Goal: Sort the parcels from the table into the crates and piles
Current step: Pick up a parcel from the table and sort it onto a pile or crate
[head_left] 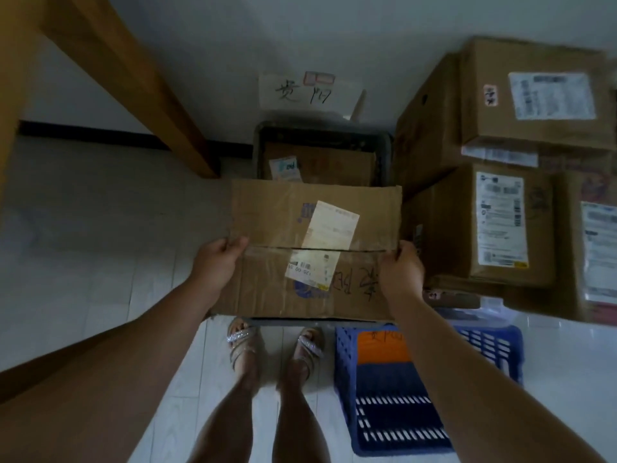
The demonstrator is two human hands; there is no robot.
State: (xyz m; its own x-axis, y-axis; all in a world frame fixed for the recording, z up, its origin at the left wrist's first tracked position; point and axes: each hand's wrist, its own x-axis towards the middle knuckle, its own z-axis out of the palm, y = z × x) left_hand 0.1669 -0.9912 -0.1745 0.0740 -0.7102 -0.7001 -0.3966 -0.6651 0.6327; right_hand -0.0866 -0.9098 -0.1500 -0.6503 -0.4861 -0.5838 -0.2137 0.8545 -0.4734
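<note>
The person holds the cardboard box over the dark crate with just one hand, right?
No, with both hands: the left hand and right hand each grip a side of the cardboard box over the dark crate, as the head view shows.

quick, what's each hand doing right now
Left hand: grips the left edge of the cardboard box.
Right hand: grips its right edge.

The cardboard box (314,262) covers the near part of the dark crate (320,127) and much of the parcel (334,163) lying in it. Most fingers of the left hand (217,262) and right hand (400,269) are hidden behind the box's sides. Print on its label (330,225) is too blurred to read. The stacked boxes (500,228) run off the right edge, and the right forearm crosses the blue crate (490,342).
</note>
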